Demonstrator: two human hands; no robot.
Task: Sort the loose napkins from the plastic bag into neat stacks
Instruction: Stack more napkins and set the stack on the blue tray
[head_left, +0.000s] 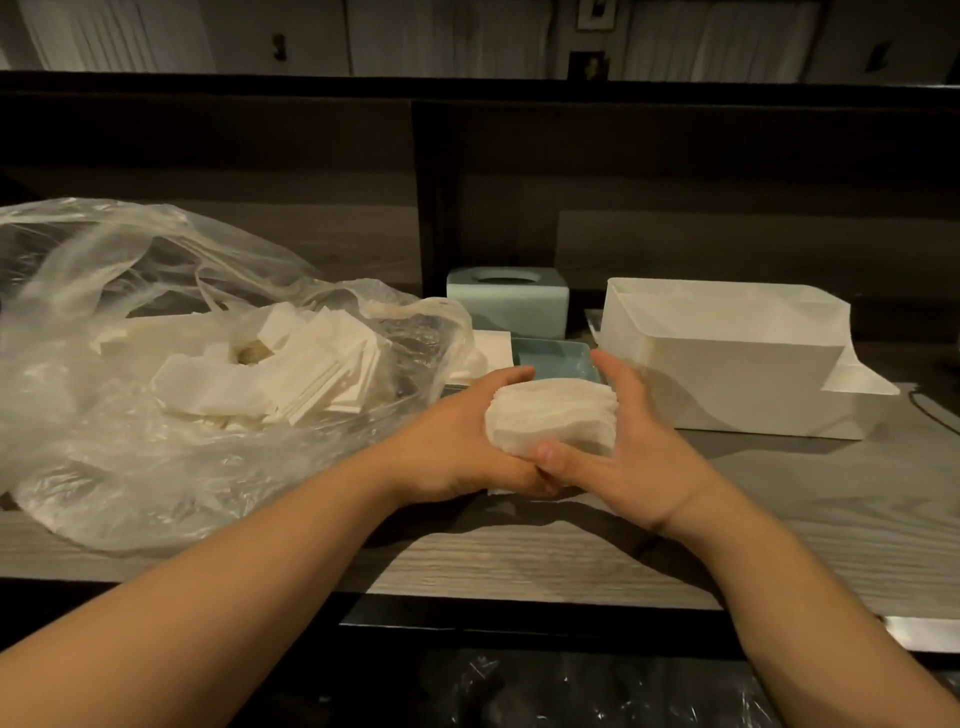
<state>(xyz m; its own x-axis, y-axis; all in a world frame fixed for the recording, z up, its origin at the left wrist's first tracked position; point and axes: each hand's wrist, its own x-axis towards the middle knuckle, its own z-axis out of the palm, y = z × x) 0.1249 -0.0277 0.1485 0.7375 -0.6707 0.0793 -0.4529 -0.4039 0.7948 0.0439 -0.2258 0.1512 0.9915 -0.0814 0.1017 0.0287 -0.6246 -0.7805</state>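
Both hands are cupping a napkin stack (553, 415) above the surface (519, 561): left hand (467, 441) curling underneath, right hand (618, 441) pressing its side. Loose napkins (270, 374) are lying in the plastic bag (156, 467) left; a white box (727, 374) is sitting right.

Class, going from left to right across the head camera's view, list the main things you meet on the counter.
plastic bag with loose napkins → left hand → napkin stack gripped by both hands → right hand → white box
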